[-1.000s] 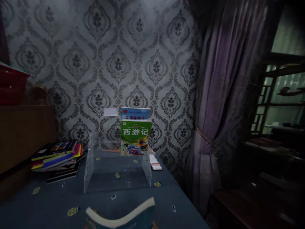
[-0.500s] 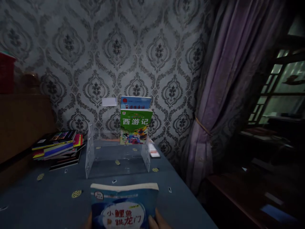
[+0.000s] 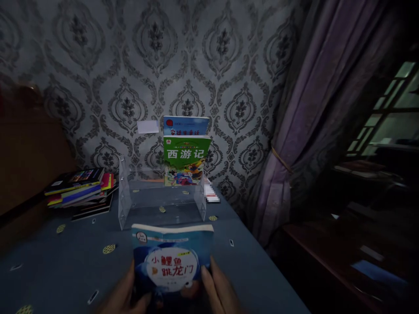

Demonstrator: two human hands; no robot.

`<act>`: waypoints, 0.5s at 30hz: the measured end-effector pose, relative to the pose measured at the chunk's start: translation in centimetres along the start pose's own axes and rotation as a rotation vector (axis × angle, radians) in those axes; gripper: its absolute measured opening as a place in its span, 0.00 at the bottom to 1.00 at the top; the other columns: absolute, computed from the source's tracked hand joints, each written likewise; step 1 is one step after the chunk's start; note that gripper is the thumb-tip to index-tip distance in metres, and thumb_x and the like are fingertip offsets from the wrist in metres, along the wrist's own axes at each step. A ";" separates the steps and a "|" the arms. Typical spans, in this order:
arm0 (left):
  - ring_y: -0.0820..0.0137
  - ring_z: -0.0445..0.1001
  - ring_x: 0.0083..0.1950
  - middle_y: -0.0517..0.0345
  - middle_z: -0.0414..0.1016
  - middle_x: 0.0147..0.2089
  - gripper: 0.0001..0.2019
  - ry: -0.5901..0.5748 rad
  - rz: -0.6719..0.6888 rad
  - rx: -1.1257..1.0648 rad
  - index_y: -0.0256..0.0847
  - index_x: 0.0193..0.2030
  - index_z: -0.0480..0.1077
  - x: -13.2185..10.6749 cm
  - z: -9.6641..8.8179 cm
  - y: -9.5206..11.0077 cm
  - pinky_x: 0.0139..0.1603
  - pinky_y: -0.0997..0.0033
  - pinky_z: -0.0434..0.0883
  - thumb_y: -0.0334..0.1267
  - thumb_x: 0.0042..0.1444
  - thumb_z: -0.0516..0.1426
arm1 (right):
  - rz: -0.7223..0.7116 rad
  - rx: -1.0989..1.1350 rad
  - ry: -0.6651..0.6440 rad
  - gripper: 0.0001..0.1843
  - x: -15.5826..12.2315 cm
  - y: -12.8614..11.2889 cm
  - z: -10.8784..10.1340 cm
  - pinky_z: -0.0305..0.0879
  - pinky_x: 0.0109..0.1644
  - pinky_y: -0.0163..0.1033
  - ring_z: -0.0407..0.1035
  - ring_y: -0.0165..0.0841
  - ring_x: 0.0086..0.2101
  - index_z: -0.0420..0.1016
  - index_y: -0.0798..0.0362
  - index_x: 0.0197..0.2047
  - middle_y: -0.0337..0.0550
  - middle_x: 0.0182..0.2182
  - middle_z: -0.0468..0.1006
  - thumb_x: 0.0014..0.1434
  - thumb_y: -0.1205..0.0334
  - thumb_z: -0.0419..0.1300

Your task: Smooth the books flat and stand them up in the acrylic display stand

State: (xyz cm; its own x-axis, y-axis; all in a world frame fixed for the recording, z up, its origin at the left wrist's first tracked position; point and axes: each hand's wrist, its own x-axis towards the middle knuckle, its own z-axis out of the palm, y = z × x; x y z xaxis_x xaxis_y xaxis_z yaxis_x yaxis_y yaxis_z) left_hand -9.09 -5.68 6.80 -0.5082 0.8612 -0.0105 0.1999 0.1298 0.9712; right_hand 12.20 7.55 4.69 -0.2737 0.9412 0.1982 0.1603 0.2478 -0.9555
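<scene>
A blue book (image 3: pixel 172 244) with red lettering on a white oval is held upright by its two sides, low in the view. My left hand (image 3: pixel 122 290) is closed on its left edge, thumb over the front cover. On the right edge my right hand (image 3: pixel 219 285) grips it the same way. Just beyond stands a clear acrylic book rack (image 3: pixel 122 196) with stepped tiers. A green book (image 3: pixel 186 159) leans in its right half, and a blue book with a red emblem (image 3: pixel 186 124) rises behind that one.
On the left of the blue-covered table (image 3: pixel 65 266) lies an uneven stack of books (image 3: pixel 80 192), beside a brown wooden board (image 3: pixel 32 152). The table's right edge runs past the rack. A purple curtain (image 3: pixel 294 139) hangs at right, above a dark reddish surface (image 3: pixel 314 248).
The blue book has moved up and forward, closer to the rack, and both hands have come further into view with it. The camera has tilted down slightly.
</scene>
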 end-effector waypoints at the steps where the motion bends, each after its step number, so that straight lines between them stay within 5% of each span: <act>1: 0.47 0.65 0.67 0.45 0.77 0.55 0.32 -0.057 0.001 -0.014 0.45 0.59 0.71 0.5 -0.1 0.7 0.64 0.51 0.69 0.49 0.46 0.66 | -0.002 0.007 -0.005 0.30 0.4 0.1 0.2 0.66 0.61 0.49 0.71 0.50 0.56 0.81 0.46 0.48 0.50 0.53 0.80 0.56 0.32 0.58; 4: 0.48 0.69 0.63 0.43 0.76 0.55 0.37 -0.214 0.027 -0.098 0.41 0.61 0.69 2.3 -0.3 3.6 0.62 0.50 0.69 0.51 0.43 0.67 | -0.035 0.035 -0.041 0.34 2.5 -0.7 0.4 0.64 0.62 0.49 0.70 0.48 0.57 0.79 0.48 0.48 0.50 0.54 0.79 0.52 0.29 0.58; 7: 0.52 0.77 0.52 0.46 0.78 0.50 0.40 -0.303 -0.012 -0.108 0.40 0.59 0.68 4.7 -0.2 6.6 0.51 0.56 0.76 0.49 0.37 0.68 | -0.041 0.015 -0.115 0.30 5.9 -2.6 0.5 0.68 0.55 0.48 0.73 0.46 0.51 0.78 0.50 0.42 0.48 0.44 0.82 0.52 0.32 0.59; 11: 0.66 0.75 0.29 0.58 0.77 0.34 0.34 -0.270 -0.177 0.008 0.39 0.56 0.67 6.8 -0.3 8.8 0.21 0.74 0.67 0.45 0.39 0.66 | -0.086 -0.001 -0.168 0.21 9.4 -4.4 0.4 0.70 0.42 0.43 0.73 0.41 0.36 0.72 0.49 0.30 0.41 0.28 0.78 0.53 0.39 0.60; 15: 0.70 0.72 0.24 0.61 0.76 0.30 0.29 -0.271 -0.197 -0.017 0.40 0.53 0.68 6.7 0.0 9.0 0.18 0.76 0.64 0.42 0.41 0.65 | -0.052 -0.016 -0.179 0.17 9.6 -4.3 -0.1 0.67 0.34 0.40 0.70 0.38 0.31 0.69 0.49 0.27 0.38 0.22 0.72 0.54 0.44 0.60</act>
State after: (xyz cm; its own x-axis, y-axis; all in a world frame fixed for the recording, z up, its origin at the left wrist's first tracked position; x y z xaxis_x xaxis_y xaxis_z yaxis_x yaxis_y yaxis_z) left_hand -10.68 1.26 15.45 -0.2937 0.9200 -0.2596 0.1049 0.3009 0.9479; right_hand 8.97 15.55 10.72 -0.4461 0.8714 0.2043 0.1557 0.3003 -0.9411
